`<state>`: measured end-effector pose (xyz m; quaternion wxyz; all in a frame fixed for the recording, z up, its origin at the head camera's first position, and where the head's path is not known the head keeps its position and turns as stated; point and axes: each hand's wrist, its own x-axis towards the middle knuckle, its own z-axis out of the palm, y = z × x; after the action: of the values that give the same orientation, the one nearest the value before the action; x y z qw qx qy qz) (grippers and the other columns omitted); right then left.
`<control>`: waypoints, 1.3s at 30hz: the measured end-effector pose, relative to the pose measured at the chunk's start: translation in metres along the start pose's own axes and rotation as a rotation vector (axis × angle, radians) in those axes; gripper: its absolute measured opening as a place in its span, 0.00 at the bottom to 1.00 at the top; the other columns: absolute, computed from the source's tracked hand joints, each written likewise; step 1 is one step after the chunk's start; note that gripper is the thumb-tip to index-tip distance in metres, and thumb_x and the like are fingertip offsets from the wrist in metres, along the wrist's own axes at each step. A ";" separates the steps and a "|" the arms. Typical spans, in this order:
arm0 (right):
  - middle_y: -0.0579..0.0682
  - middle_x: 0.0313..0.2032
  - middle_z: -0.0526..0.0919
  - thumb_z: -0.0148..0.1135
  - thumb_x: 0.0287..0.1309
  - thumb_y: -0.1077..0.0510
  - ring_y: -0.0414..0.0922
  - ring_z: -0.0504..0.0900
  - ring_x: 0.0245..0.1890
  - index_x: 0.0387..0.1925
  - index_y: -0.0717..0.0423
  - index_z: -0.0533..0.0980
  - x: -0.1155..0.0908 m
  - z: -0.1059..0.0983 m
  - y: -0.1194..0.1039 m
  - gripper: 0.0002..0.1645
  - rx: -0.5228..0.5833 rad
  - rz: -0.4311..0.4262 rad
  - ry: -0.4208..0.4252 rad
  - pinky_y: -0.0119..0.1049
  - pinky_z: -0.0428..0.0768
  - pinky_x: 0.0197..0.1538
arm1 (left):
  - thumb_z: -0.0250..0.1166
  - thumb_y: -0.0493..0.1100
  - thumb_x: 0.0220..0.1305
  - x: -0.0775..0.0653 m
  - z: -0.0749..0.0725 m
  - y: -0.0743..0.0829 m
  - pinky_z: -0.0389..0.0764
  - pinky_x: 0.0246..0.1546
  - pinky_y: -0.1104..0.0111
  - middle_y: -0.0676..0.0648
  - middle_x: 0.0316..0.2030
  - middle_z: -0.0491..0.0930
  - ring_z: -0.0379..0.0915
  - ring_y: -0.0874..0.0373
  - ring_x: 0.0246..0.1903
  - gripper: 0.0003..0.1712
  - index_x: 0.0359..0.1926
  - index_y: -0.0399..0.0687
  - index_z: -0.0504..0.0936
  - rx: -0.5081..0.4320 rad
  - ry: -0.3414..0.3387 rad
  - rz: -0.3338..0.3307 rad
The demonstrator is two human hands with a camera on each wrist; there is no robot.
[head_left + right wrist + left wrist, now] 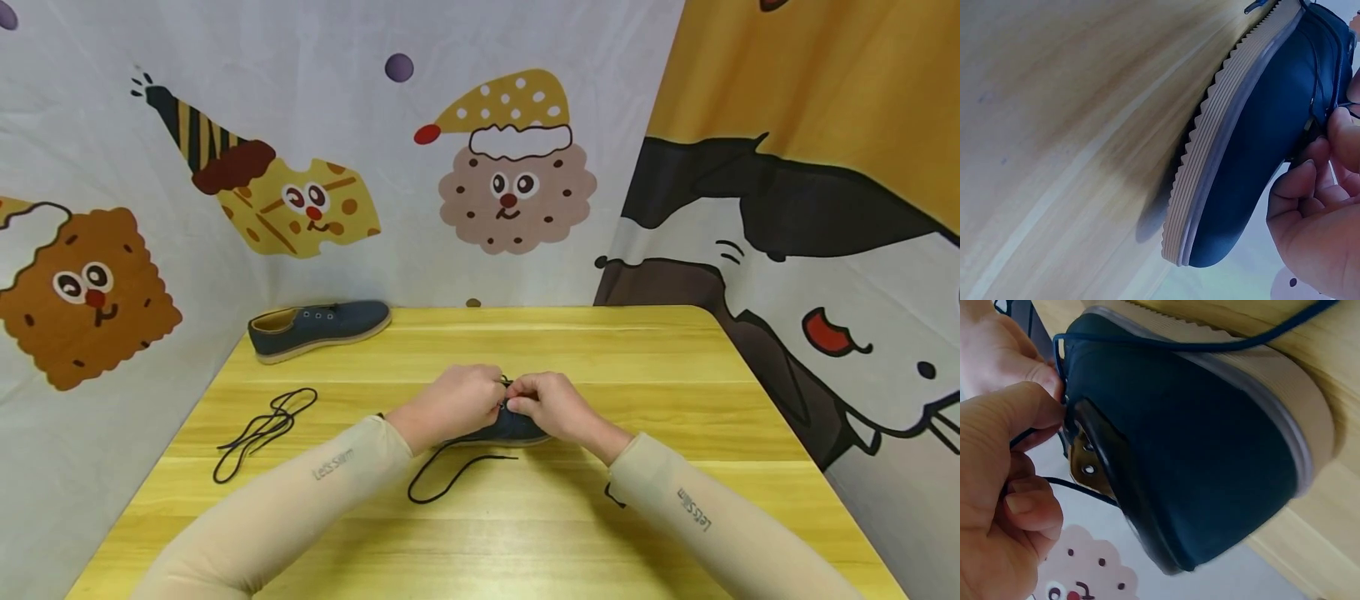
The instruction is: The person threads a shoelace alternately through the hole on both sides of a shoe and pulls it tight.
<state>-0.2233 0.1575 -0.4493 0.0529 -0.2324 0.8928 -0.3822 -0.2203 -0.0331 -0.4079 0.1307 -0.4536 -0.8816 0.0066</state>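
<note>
A dark blue lace-up shoe [517,427] with a pale ridged sole stands on the table between both hands. At its eyelets, my left hand [465,400] pinches a dark shoelace [1082,487] with thumb and forefinger beside the flap. From the other side comes my right hand [558,408], thumb and forefinger pinching the lace [1339,50] at the eyelet edge. One lace end trails over the shoe's side and curves across the table in front. In the left wrist view, metal eyelets [1089,469] show in the tan lining; the fingertips partly hide the others.
A second blue shoe [345,323], with no lace in its visible eyelets, stands at the table's back left corner. A loosely looped dark lace [258,433] lies at the left. Behind the yellow wooden table [675,358] hangs a cartoon-printed cloth [337,50].
</note>
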 end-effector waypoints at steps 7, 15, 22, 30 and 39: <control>0.36 0.26 0.79 0.59 0.55 0.47 0.35 0.76 0.23 0.30 0.41 0.78 -0.001 -0.001 0.000 0.05 -0.015 -0.027 0.001 0.31 0.75 0.27 | 0.61 0.40 0.59 0.005 0.001 0.013 0.66 0.14 0.75 0.53 0.22 0.69 0.62 0.63 0.18 0.04 0.32 0.53 0.82 0.087 -0.067 -0.010; 0.39 0.24 0.77 0.54 0.56 0.41 0.38 0.73 0.19 0.33 0.38 0.75 0.002 -0.001 0.002 0.10 -0.048 -0.072 -0.035 0.32 0.73 0.22 | 0.63 0.39 0.58 0.006 0.002 0.014 0.71 0.20 0.75 0.54 0.27 0.74 0.70 0.64 0.25 0.07 0.39 0.52 0.79 -0.018 -0.090 -0.091; 0.38 0.25 0.77 0.58 0.56 0.47 0.38 0.73 0.21 0.32 0.39 0.75 0.002 0.001 0.000 0.04 -0.038 -0.107 -0.038 0.31 0.73 0.23 | 0.65 0.57 0.47 0.002 0.001 0.006 0.68 0.22 0.79 0.58 0.28 0.68 0.66 0.68 0.24 0.16 0.34 0.55 0.75 -0.147 -0.033 -0.045; 0.39 0.24 0.74 0.61 0.55 0.50 0.39 0.71 0.19 0.31 0.43 0.74 0.002 0.004 -0.005 0.04 -0.033 -0.145 0.010 0.32 0.71 0.22 | 0.50 0.55 0.65 -0.026 -0.009 -0.031 0.64 0.16 0.73 0.62 0.22 0.67 0.61 0.70 0.17 0.09 0.32 0.61 0.73 -0.171 0.207 -0.304; 0.40 0.25 0.73 0.62 0.54 0.51 0.39 0.70 0.20 0.30 0.42 0.74 -0.002 0.007 0.000 0.04 -0.026 -0.134 0.017 0.32 0.70 0.23 | 0.56 0.48 0.63 -0.034 -0.001 -0.044 0.74 0.34 0.68 0.61 0.35 0.79 0.74 0.66 0.32 0.10 0.42 0.59 0.82 -0.336 -0.196 -0.235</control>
<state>-0.2193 0.1540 -0.4544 0.0167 -0.2892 0.8804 -0.3754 -0.2366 -0.0865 -0.4090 -0.0329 -0.3605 -0.9255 -0.1116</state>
